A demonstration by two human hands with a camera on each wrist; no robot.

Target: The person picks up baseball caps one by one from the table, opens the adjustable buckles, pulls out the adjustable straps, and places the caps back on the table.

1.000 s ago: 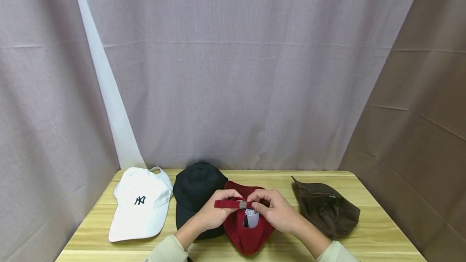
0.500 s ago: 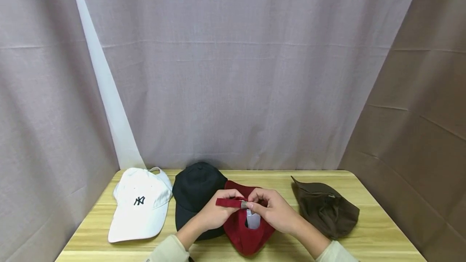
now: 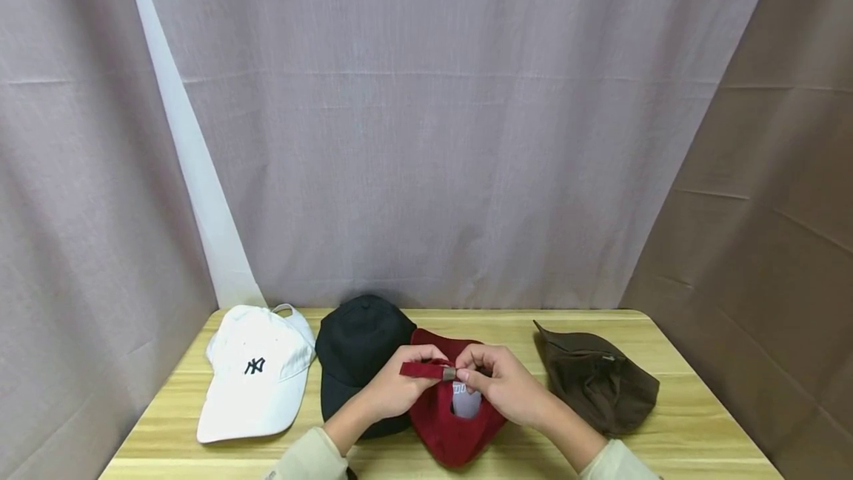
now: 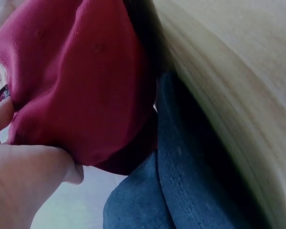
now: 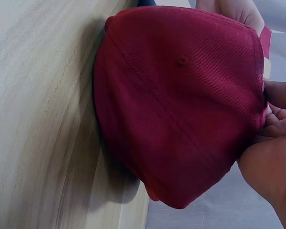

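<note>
A red baseball cap (image 3: 455, 435) is at the front middle of the table, its back opening turned toward me. Its red strap (image 3: 421, 370) runs through a small metal buckle (image 3: 449, 374), the loose end sticking out leftward. My left hand (image 3: 397, 385) pinches the strap and cap edge left of the buckle. At the buckle's right side, my right hand (image 3: 504, 384) pinches the strap between thumb and index finger. In the right wrist view the cap's crown (image 5: 181, 105) hides most of the strap; in the left wrist view the thumb presses the red cloth (image 4: 90, 90).
A black cap (image 3: 363, 347) sits right against the red one on its left. Farther left lies a white cap (image 3: 256, 376) with a dark letter logo. On the right is a dark brown hat (image 3: 596, 384). Grey curtains (image 3: 433, 169) close off the wooden table's back.
The strap's loose end has shifted slightly to the right, with the buckle, and shows a little shorter. Both hands stay almost in place; the right fingertips have shifted slightly at the buckle.
</note>
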